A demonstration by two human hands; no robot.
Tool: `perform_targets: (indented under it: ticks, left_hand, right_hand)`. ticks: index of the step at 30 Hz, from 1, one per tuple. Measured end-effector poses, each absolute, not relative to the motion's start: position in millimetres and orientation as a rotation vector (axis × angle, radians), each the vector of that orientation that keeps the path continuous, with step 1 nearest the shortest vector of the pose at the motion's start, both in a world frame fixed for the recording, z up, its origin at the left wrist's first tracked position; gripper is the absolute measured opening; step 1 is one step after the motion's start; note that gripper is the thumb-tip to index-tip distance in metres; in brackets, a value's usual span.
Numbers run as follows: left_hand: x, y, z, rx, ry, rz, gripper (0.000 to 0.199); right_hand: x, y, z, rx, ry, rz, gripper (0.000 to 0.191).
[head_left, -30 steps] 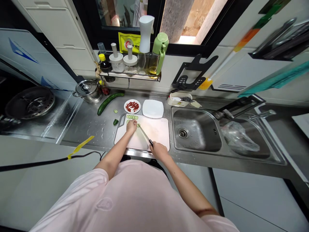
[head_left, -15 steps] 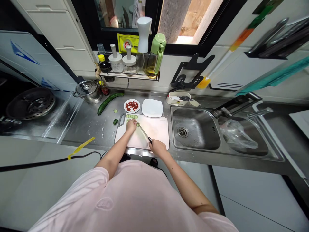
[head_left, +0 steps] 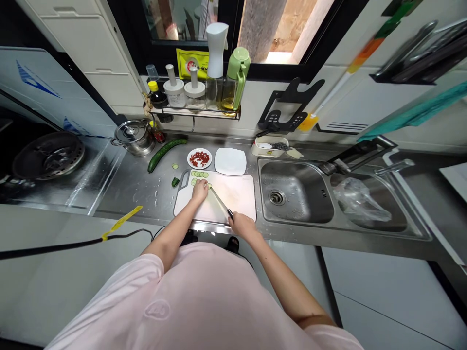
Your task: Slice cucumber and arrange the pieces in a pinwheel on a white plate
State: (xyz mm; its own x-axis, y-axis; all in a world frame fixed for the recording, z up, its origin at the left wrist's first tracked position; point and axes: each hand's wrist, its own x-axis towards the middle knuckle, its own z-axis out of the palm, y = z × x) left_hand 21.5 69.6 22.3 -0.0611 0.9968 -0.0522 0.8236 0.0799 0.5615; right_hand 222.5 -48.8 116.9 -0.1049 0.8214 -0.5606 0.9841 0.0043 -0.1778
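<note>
On a white cutting board (head_left: 241,197), my right hand (head_left: 243,226) is wrapped round the dark handle of a knife (head_left: 220,198). Its blade slants up and left to a pale green cucumber slice (head_left: 209,185) at the tip. My left hand (head_left: 200,191) has bent fingers closed at that slice's left side; what lies under the fingertips is partly hidden. A row of cucumber slices (head_left: 199,174) lies along the board's upper left, with a few more just below it. One loose slice (head_left: 175,166) and a dark green cucumber end (head_left: 175,182) lie on the counter left of the board.
Behind the board stand a plate (head_left: 189,154) of chopped red pieces and an empty white plate (head_left: 230,162). A whole cucumber (head_left: 166,153) and a lidded steel pot (head_left: 133,137) are at left. The sink (head_left: 297,189) lies right. A shelf (head_left: 195,113) holds bottles and jars.
My right hand and the knife have shifted slightly to the right. My left hand stays at nearly the same place, and the slice at the blade tip has moved a little up.
</note>
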Motion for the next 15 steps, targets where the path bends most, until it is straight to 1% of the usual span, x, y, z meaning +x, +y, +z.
perform_targets:
  ticks: [10,15]
  left_hand:
    - [22.5,69.2,21.1,1.811,1.933,0.547,0.024]
    - [24.0,66.5,22.7,1.803,1.938,0.531,0.025]
  right_hand:
    - [235.8,-57.0,118.5,1.903,1.966,-0.81,0.037]
    - [250.3,-67.9,104.1,2.099,2.004,-0.826,0.045]
